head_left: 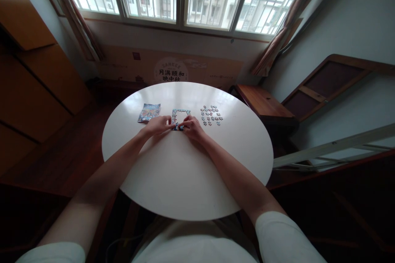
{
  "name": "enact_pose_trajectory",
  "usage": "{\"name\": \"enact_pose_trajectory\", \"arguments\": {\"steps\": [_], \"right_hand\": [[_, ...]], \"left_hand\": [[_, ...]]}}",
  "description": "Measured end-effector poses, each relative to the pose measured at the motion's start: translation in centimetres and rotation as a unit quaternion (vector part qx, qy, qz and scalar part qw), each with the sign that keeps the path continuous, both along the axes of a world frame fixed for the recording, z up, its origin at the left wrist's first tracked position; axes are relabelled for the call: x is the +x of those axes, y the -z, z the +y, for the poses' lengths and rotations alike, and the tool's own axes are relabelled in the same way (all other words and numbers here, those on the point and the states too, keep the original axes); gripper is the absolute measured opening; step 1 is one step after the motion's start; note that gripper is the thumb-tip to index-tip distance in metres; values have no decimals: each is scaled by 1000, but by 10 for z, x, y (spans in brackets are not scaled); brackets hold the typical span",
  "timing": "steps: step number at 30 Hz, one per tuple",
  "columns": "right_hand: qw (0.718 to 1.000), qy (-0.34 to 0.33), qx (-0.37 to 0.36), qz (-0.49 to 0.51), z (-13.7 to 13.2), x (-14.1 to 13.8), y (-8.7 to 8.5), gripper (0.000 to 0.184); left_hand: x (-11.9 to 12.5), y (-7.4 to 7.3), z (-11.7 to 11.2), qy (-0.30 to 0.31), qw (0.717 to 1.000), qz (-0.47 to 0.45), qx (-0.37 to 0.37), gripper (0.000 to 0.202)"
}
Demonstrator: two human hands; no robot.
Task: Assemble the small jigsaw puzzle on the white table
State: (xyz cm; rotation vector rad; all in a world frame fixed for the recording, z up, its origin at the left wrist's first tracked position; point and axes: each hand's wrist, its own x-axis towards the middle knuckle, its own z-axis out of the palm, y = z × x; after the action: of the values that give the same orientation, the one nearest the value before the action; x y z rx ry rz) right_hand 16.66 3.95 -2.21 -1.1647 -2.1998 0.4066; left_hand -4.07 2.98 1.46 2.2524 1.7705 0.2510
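A partly joined jigsaw puzzle (186,111) lies on the white round table, its pieces forming a rectangular border around a bare middle. My left hand (158,125) is at its lower left corner, thumb and bent forefinger gripping the edge. From the right, my right hand (194,127) reaches over the lower side with fingers bent together on a small puzzle piece, largely hidden beneath the fingertips. Loose jigsaw pieces (211,114) are spread to the right of this hand. Beyond my left hand lies a colourful picture sheet or packet (149,111).
The oval-looking white table (185,181) is in front of me. Past it are a printed panel (216,65) and barred windows (210,0). A wooden bench (262,100) stands at the right, wooden cabinets (40,86) at the left.
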Motion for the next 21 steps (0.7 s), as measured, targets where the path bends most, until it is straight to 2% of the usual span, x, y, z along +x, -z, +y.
{"name": "enact_pose_trajectory", "arguments": {"steps": [7,21], "right_hand": [[1000,9,2,4,-2,0,-1,40],[1000,6,-3,-19,0,0,0,33]], "left_hand": [[3,-1,-4,-16,1000,19,1,46],[11,-5,-8,-71,997,9,-13,50]]}}
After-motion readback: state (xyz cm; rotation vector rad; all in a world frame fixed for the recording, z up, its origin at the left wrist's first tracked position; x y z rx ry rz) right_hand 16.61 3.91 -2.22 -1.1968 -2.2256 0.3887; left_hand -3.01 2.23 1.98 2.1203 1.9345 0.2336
